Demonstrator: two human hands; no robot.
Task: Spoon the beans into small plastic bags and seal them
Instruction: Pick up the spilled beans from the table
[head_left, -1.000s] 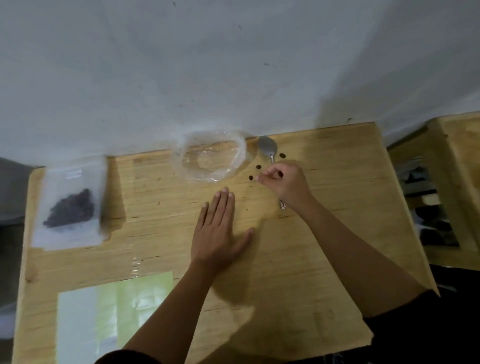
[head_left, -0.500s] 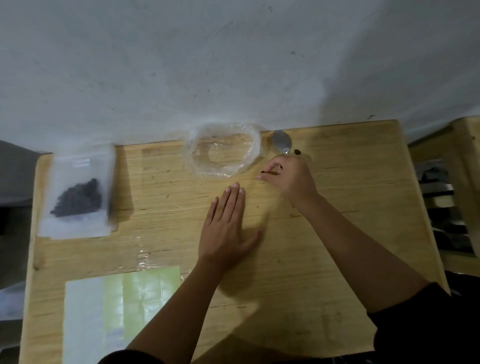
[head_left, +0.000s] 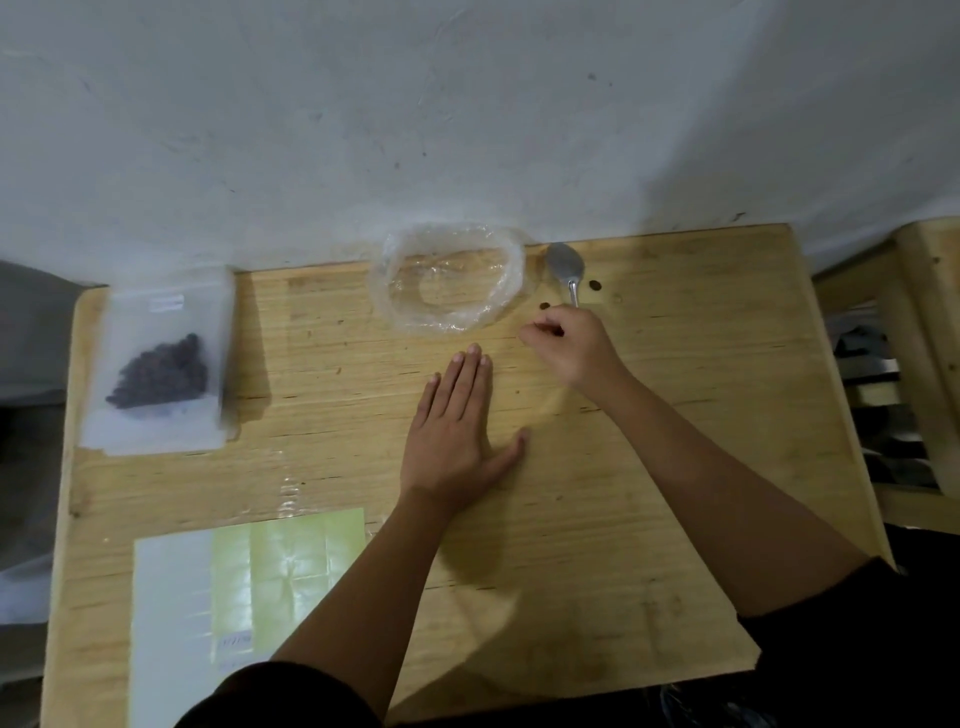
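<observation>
Two loose beans (head_left: 595, 285) lie on the wooden desk (head_left: 675, 467) near its far edge, one on each side of the spoon (head_left: 565, 267). The spoon rests on the wood with its bowl towards the white wall (head_left: 467, 130) and its handle running under my right hand (head_left: 574, 348). That hand's grip is curled in, thumb and forefinger drawn together. A dark bean (head_left: 557, 331) shows inside the curl, though it is too blurred for me to be sure how it is held.

My left hand (head_left: 457, 436) lies flat on the desk, well apart from the beans, with its grip relaxed, fingers straight and side by side and the thumb spread out.

Just left of the spoon sits a clear plastic bag (head_left: 447, 283), its mouth rolled down into a wide ring, and I can see bare wood through it.

At the far left corner a small zip bag (head_left: 161, 374) lies flat with a dark heap of beans inside. A white label strip (head_left: 167, 303) runs near its top, and I cannot read any writing on it.

Near me on the left is a pale green and white sheet (head_left: 244, 582) divided into squares. It has a few small marks near its lower part, which are too small to read.

A wooden frame (head_left: 924, 322) stands beside the desk on the right.
</observation>
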